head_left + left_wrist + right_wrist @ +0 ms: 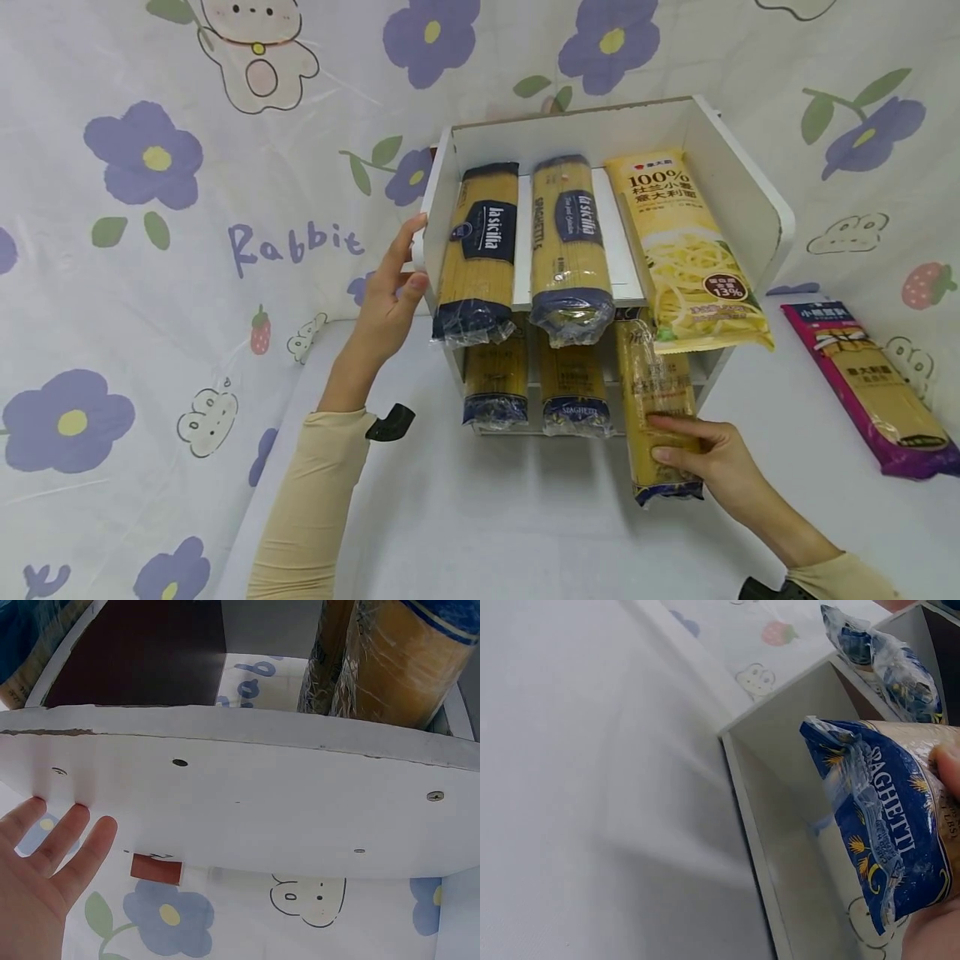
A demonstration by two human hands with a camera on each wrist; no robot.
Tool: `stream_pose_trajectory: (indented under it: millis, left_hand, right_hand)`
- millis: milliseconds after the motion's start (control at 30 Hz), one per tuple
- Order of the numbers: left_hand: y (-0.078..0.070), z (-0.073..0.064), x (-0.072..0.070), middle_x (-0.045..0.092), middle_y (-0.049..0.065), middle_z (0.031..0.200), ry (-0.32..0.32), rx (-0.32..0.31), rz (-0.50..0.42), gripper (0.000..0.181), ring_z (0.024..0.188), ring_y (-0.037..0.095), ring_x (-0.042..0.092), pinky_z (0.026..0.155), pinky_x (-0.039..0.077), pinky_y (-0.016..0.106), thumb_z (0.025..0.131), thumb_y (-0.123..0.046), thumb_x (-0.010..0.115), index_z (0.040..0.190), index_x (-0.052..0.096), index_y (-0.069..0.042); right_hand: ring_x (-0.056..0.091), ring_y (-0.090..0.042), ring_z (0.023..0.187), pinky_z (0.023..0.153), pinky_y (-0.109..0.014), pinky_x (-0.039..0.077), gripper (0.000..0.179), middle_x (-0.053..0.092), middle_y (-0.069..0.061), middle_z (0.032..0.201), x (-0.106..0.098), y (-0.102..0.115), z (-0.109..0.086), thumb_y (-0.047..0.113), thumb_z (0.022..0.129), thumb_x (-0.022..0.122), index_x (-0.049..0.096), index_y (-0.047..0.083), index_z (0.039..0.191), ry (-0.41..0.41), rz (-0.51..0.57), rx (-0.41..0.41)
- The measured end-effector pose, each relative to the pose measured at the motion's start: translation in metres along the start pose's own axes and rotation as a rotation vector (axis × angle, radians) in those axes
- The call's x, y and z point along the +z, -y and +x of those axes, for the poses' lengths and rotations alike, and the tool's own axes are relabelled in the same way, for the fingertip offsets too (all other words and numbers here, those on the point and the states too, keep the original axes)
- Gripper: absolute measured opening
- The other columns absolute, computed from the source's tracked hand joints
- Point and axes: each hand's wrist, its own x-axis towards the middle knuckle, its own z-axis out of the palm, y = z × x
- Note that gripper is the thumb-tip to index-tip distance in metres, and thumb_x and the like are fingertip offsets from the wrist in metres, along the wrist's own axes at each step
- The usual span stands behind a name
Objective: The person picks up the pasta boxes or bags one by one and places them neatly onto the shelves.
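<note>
My right hand (pixel 716 462) pinches the lower part of a spaghetti pack (pixel 652 392) at the right of the lower shelf. The pack slants out past the shelf front; its blue "SPAGHETTI" end (pixel 889 825) faces the right wrist view. Its upper end is partly hidden behind a yellow pasta bag (pixel 693 258) on the top shelf. At the white shelf unit's (pixel 570 121) left side, my left hand (pixel 386 300) touches the side panel. Straight fingertips meet the panel's outer face in the left wrist view.
Two spaghetti packs, a left one (pixel 480 250) and a middle one (pixel 572 242), lie on the top shelf, ends overhanging. Below them sit two more, one left (pixel 495 375) and one middle (pixel 573 383). A purple-and-pink pasta bag (pixel 870 383) lies on the white table at right.
</note>
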Motion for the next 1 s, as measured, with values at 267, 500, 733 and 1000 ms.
stream_pose_trajectory:
  millis: [267, 500, 733, 1000]
  left_hand:
    - [0.000, 0.000, 0.001, 0.053, 0.019, 0.129, -0.001, 0.005, 0.010, 0.087, 0.103, 0.039, 0.067, 0.086, 0.058, 0.055, 0.086, -0.081, 0.036, 0.155, 0.024, -0.031]
    - [-0.002, 0.001, 0.000, 0.054, 0.019, 0.131, -0.002, 0.007, 0.001, 0.087, 0.104, 0.040, 0.066, 0.085, 0.058, 0.056, 0.085, -0.082, 0.037, 0.156, 0.024, -0.032]
    - [0.000, 0.000, 0.001, 0.053, 0.019, 0.132, -0.004, 0.008, 0.011, 0.086, 0.105, 0.039, 0.066, 0.088, 0.057, 0.056, 0.086, -0.081, 0.036, 0.156, 0.023, -0.032]
    - [0.001, 0.000, 0.001, 0.051, 0.017, 0.138, -0.001, -0.005, 0.013, 0.085, 0.107, 0.039, 0.065, 0.089, 0.056, 0.057, 0.086, -0.081, 0.037, 0.156, 0.023, -0.035]
  right_hand:
    - [0.066, 0.003, 0.106, 0.080, -0.016, 0.057, 0.039, 0.071, 0.018, 0.118, -0.003, -0.008, -0.001, -0.013, 0.088, 0.063, 0.068, 0.001, 0.124, -0.057, 0.023, -0.028]
    - [0.065, 0.001, 0.106, 0.082, -0.016, 0.057, 0.042, 0.070, 0.016, 0.120, -0.004, -0.008, -0.002, -0.015, 0.090, 0.059, 0.068, 0.005, 0.125, -0.062, 0.127, -0.012]
    - [0.068, -0.001, 0.099, 0.076, -0.020, 0.059, 0.044, 0.069, 0.017, 0.116, -0.003, -0.001, -0.003, -0.009, 0.091, 0.061, 0.068, 0.014, 0.128, -0.088, 0.102, 0.087]
    - [0.069, -0.004, 0.093, 0.073, -0.023, 0.060, 0.045, 0.068, 0.017, 0.116, -0.005, 0.013, -0.006, -0.005, 0.094, 0.060, 0.066, 0.019, 0.131, -0.083, 0.077, 0.131]
